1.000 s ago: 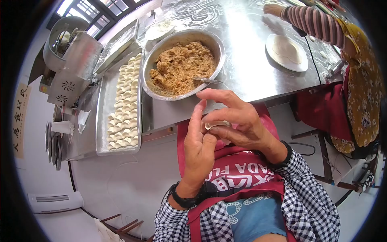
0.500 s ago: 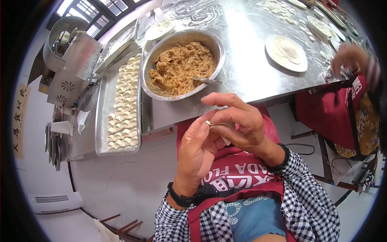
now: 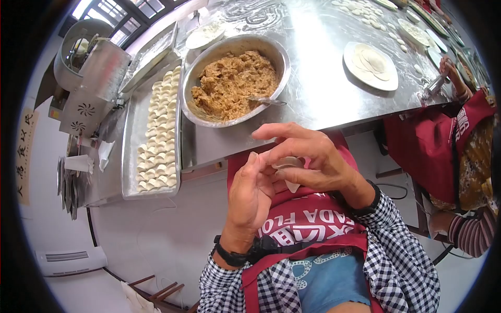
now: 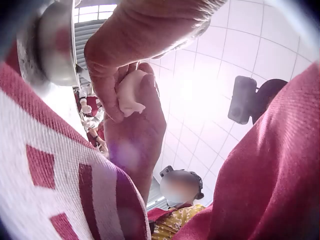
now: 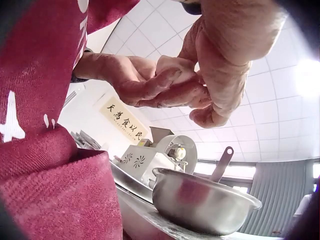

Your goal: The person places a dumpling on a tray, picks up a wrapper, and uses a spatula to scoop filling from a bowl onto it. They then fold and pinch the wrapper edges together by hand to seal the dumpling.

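Observation:
A pale dumpling (image 3: pixel 293 184) is held between both hands in front of the apron. The right hand (image 3: pixel 321 159) pinches it between thumb and fingers, with its index finger reaching over toward the left fingertips. From the other side the left hand (image 3: pixel 250 190) meets it, thumb and fingers at its edge. In the left wrist view the dumpling (image 4: pixel 131 94) shows a folded, wavy edge. In the right wrist view the left fingers (image 5: pixel 165 85) lie along the dumpling (image 5: pixel 175 67). Part of it is hidden by the hands.
A steel bowl (image 3: pixel 282 78) of minced filling with a spoon (image 3: pixel 269 100) sits near the table edge. Left of it, a metal tray (image 3: pixel 133 115) bears rows of dumplings. A white plate (image 3: pixel 383 85) of wrappers lies right. Another person (image 3: pixel 443 141) in an apron is at the right.
The hands have shifted around the dumpling, and more of it hangs below the right fingers now. At the right, the other person's arm has drawn back from the plate of wrappers.

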`<state>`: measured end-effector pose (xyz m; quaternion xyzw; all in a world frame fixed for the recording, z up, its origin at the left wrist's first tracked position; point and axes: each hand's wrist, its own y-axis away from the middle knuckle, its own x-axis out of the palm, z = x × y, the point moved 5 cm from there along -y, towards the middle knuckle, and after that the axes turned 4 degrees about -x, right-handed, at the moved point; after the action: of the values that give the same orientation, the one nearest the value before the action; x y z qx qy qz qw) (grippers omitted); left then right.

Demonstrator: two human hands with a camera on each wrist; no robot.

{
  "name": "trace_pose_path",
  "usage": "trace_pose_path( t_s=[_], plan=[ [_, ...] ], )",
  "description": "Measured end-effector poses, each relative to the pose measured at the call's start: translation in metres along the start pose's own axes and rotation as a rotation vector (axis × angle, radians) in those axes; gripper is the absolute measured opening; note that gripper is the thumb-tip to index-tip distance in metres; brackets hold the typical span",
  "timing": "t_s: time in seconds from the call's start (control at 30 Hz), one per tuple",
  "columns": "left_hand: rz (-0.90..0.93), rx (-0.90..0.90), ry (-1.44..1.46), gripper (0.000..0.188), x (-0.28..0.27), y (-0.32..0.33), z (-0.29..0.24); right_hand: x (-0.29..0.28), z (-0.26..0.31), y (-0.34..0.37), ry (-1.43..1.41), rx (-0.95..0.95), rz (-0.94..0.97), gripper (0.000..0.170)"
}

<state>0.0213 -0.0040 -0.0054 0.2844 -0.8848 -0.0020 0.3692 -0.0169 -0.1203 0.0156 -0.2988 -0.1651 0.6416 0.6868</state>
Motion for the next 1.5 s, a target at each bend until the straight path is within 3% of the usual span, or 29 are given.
trace_pose_path(
  t_s=[0.1,0.17,0.47,0.6,0.67,0.7,0.77,0.9,0.97,1.17,1.27,1.4,1.5],
  plan=[
    [-0.016,-0.017,-0.011,0.052,0.000,-0.001,0.002,0.000,-0.002,0.002,-0.098,0.088,-0.029,0.025],
    [-0.034,-0.022,-0.020,0.054,0.001,-0.001,0.001,-0.002,-0.001,0.002,0.026,0.008,-0.065,0.020],
    [-0.060,0.012,-0.041,0.051,-0.001,0.000,0.000,-0.001,0.000,0.003,0.102,-0.063,-0.145,0.014],
    [-0.045,0.041,-0.063,0.050,0.001,0.001,-0.004,0.001,0.006,0.000,0.097,-0.024,-0.186,0.013],
    [0.049,0.037,-0.078,0.049,0.005,0.001,-0.004,0.003,-0.002,0.005,-0.163,0.097,-0.149,0.013],
    [0.049,0.037,-0.078,0.049,0.007,0.002,-0.004,0.003,-0.006,0.007,-0.162,0.097,-0.150,0.013],
    [-0.065,0.063,-0.099,0.049,0.009,0.004,-0.005,0.004,-0.011,0.009,-0.246,0.041,-0.145,0.011],
    [-0.098,0.053,-0.056,0.050,0.005,0.001,-0.004,0.002,-0.005,0.006,-0.150,-0.071,-0.166,0.010],
    [0.031,0.035,-0.071,0.051,0.003,0.000,-0.004,0.003,-0.007,0.007,-0.243,0.209,-0.169,0.010],
    [-0.074,0.042,-0.038,0.050,0.005,0.000,-0.001,0.005,-0.012,0.006,-0.258,-0.023,-0.158,0.016],
    [0.011,0.053,-0.011,0.047,0.004,-0.001,-0.002,0.006,-0.009,0.006,-0.217,0.068,-0.127,0.013],
    [-0.031,0.074,0.020,0.042,0.005,-0.001,-0.005,0.004,0.000,0.001,-0.080,0.045,-0.195,0.013],
    [-0.027,0.064,0.052,0.039,0.006,-0.002,-0.003,0.009,-0.012,0.008,-0.269,0.084,-0.178,0.014]
  ],
)
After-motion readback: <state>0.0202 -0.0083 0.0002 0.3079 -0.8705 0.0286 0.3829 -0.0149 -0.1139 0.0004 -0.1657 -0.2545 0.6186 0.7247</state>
